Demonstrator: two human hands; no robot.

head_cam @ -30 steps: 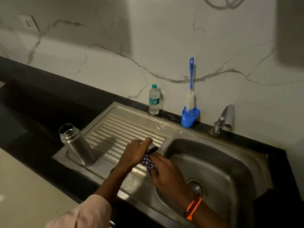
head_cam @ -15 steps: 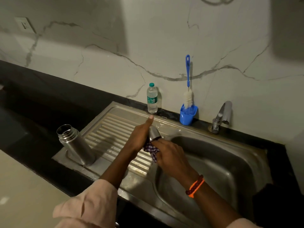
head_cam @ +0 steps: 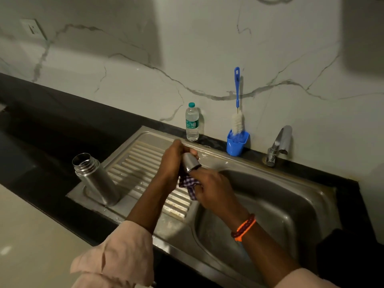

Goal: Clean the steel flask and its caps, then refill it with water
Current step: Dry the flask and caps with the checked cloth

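Flask (head_cam: 96, 179) stands open-mouthed on the left end of the drainboard, uncapped and upright, well apart from the hands; whether its inside is already washed cannot be told, and no water is seen going into it, so I judge the refill still ahead. Sink (head_cam: 301, 206) takes up the right of the dark table (head_cam: 52, 125), its basin apparently dry, the tap (head_cam: 279, 145) behind it not running. Against the wall stand a water bottle (head_cam: 192, 124), cap on, and a bottle brush (head_cam: 237, 113) resting head-down in a blue cup (head_cam: 235, 145); both are untouched. Over the drainboard's edge, the left hand (head_cam: 172, 163) has its fingers curled round a steel cap (head_cam: 190, 163), holding it mouth-down; the right hand (head_cam: 214, 191) grips a checked cloth (head_cam: 188, 183), its fingers bunched on the fabric and one finger seemingly pushed up into the cap's mouth. The step in hand looks like wiping the cap inside; any second cap is not in view; so the cleaning appears partly done, with recapping and filling left.
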